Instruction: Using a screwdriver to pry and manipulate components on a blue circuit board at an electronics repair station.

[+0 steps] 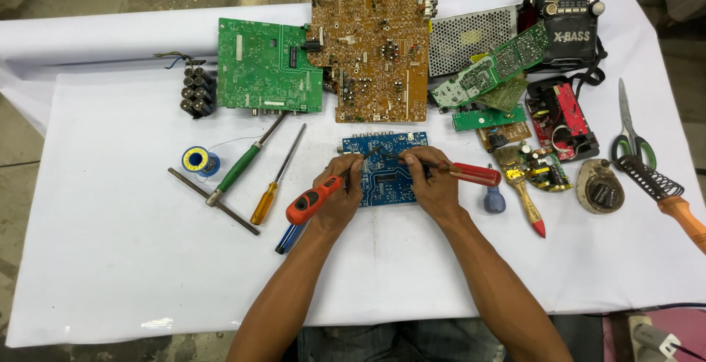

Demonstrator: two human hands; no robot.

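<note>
A blue circuit board (pixel 386 145) lies flat on the white cloth in the middle of the table. My left hand (pixel 338 196) grips a tool with a red and black handle (pixel 312 201), its tip pointing onto the board's left part. My right hand (pixel 432 182) holds a red-handled screwdriver (pixel 471 174) lying sideways, its shaft reaching left over the board. Both tips meet near the board's upper middle, partly hidden by my fingers.
Behind are a green board (pixel 268 68), a large brown board (pixel 375 49), several smaller boards (pixel 489 71) and a black radio (pixel 566 23). Left lie a solder spool (pixel 197 160), screwdrivers (pixel 276 178) and a capacitor pack (pixel 197 91). Right lie a brush (pixel 523 193), scissors (pixel 629 130) and a soldering iron (pixel 673 200).
</note>
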